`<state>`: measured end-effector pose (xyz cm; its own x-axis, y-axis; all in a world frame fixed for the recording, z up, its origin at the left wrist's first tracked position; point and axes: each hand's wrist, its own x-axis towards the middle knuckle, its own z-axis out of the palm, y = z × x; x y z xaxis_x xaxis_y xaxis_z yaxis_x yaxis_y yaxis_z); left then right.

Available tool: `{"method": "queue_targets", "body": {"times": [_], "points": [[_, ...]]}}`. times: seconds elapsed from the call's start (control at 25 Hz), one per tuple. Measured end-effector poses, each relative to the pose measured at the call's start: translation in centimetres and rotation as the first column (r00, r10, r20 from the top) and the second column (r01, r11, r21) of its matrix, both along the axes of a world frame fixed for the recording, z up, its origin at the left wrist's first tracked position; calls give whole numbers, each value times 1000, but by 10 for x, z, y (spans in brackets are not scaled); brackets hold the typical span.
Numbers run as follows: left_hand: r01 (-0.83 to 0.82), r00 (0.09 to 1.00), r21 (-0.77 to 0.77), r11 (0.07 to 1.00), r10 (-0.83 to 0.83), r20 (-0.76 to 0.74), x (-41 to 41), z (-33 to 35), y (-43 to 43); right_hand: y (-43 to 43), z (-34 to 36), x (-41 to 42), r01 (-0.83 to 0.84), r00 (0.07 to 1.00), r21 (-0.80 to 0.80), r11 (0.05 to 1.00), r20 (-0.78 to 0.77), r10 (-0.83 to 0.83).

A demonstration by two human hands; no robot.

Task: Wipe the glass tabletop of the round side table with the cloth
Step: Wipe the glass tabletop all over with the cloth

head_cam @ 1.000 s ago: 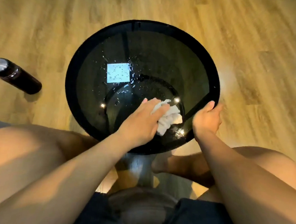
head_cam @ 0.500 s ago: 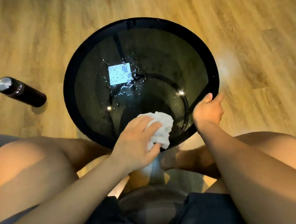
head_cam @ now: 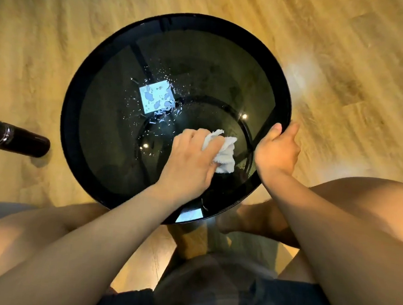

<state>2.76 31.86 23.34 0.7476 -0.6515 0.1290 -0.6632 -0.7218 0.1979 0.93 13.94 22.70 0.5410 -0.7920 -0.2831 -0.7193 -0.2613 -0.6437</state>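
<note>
A round side table with a dark glass top (head_cam: 107, 132) and black rim stands on the wooden floor in front of me. My left hand (head_cam: 190, 161) holds a crumpled white cloth (head_cam: 226, 156) against the glass, right of centre, fingers curled over it. My right hand (head_cam: 277, 150) grips the table's right rim, thumb on top. Water droplets (head_cam: 165, 103) lie scattered across the middle of the glass around a bright square reflection.
A dark cylindrical bottle (head_cam: 17, 138) lies on the floor left of the table. My bare knees and a foot (head_cam: 257, 219) sit close under the near rim. Wooden floor (head_cam: 342, 66) surrounds the table on all sides.
My left hand slid the cloth from the near rim up toward the centre-right of the glass. My right hand stayed on the right rim.
</note>
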Motion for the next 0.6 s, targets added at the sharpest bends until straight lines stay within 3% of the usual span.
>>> {"method": "queue_targets", "body": {"times": [0.12,0.36,0.6], "points": [[-16,999,8,1000,16,44,51,-2,-44,-1,0,1,-1,1000,-18,1000,-12,1],[-241,970,122,963,244,-10,136,5,-133,1,3,2,-3,999,-23,1000,-32,2],[-82,996,30,996,82,24,61,6,-69,4,12,2,1,1000,52,999,-7,0]]}}
